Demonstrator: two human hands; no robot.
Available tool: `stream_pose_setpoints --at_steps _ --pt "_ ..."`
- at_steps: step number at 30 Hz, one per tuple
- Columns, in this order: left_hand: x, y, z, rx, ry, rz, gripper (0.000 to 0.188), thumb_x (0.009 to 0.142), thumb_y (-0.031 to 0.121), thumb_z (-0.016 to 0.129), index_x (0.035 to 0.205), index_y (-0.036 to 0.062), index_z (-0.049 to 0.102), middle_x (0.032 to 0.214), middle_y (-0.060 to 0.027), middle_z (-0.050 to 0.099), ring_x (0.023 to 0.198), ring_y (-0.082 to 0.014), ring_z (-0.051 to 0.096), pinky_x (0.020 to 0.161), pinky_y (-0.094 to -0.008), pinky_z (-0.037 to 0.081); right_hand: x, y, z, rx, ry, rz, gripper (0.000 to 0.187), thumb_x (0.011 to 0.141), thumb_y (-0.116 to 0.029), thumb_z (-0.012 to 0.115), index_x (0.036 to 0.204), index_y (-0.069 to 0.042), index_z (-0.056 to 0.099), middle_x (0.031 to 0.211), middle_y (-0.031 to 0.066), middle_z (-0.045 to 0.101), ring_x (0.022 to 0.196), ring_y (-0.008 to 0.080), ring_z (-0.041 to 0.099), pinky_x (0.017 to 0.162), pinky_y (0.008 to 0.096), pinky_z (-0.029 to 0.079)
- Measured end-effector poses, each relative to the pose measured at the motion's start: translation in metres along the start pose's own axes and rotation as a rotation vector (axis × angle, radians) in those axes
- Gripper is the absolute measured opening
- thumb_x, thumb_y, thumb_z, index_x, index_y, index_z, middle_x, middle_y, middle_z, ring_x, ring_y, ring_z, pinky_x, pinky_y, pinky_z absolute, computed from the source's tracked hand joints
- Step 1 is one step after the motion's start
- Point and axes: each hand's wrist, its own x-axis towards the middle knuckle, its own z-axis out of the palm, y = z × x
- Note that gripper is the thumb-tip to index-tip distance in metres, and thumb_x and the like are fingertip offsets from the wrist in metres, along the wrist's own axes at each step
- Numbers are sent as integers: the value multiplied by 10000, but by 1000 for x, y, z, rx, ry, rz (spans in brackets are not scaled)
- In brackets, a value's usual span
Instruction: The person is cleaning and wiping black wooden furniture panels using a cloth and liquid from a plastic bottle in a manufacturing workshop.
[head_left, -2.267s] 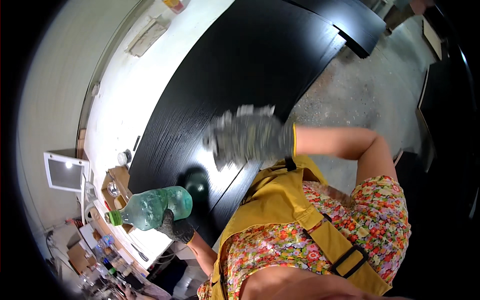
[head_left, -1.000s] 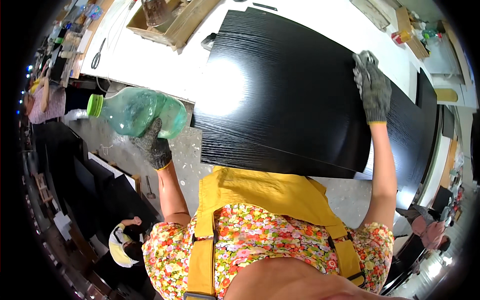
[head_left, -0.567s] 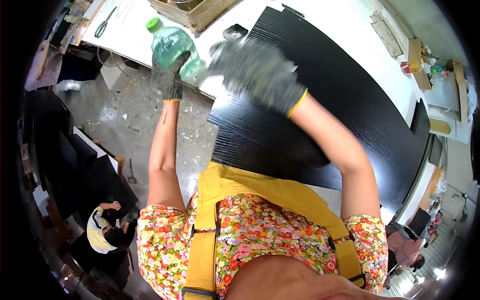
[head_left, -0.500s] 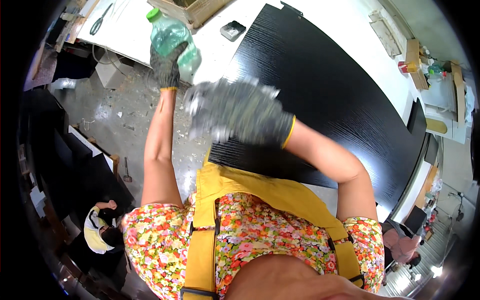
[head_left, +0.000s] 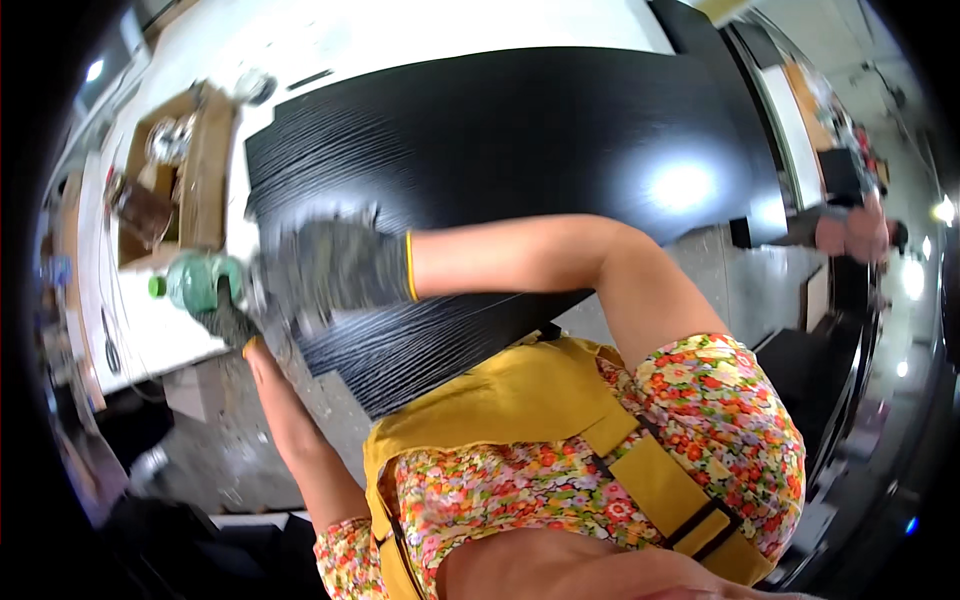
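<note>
Gripping in the left hand, gloved: one green bottle, tilted on its side, green cap pointing left, held at the left end of the white worktop. Right hand, gloved: over the left part of the black panel, just beside the bottle's base; whether it was clenched, loose or holding anything could not be told.

Changes noted: one second earlier the right hand lay at the panel's far right side, with the bottle held out left beyond the worktop edge. Both hands were now close together at the panel's left end, and the view had swung round. By judgement, the work had shifted to that end, with the bottle in the right hand's reach.

Adjacent: one open box and one brown jar at its left side.

Obscured: right-hand fingers, smeared by motion; contact between that hand and panel or bottle, undetermined; bottle underside, covered by the left hand; whether the bottle touched the worktop, unclear.
</note>
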Motion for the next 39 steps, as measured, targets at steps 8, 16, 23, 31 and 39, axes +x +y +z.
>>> stream_pose_setpoints --at_steps 8,16,23,31,39 --pt "-94 81 -23 -119 176 -303 737 862 57 690 1471 -64 294 1481 -240 374 1344 -311 402 1078 -408 383 -150 49 -223 -864 -53 480 318 922 -335 581 1236 -332 633 1146 4 649 1102 207 600 873 364 535" --pt "-125 137 -37 -138 219 -131 443 911 8 585 1330 -106 499 1334 -167 562 1193 -255 543 1038 -361 437 -317 36 -389 -492 468 1515 309 999 -280 485 1277 -205 596 1053 58 653 976 217 639 849 355 530" --pt "-113 253 3 -214 -71 268 437 979 67 487 1392 -68 444 1404 -200 507 1301 -285 501 1091 -376 425 -145 -9 -106 -1227 -136 111 281 983 -314 473 1040 -90 633 1069 132 635 944 185 644 833 326 520" --pt "-134 304 27 -405 -602 10 711 824 185 623 1441 -77 389 1490 -221 423 1395 -322 390 1176 -433 269 -59 -72 -119 431 -59 447 407 866 -150 670 1259 -54 621 1327 157 575 1241 307 536 1067 406 429" --pt "-158 302 58 384 -987 830 728 784 459 693 1410 144 497 1389 -118 528 1309 -317 481 1148 -514 288 -65 -30 -129 593 265 918 331 904 -20 622 1234 -11 644 1213 79 661 1156 155 588 1002 297 462"
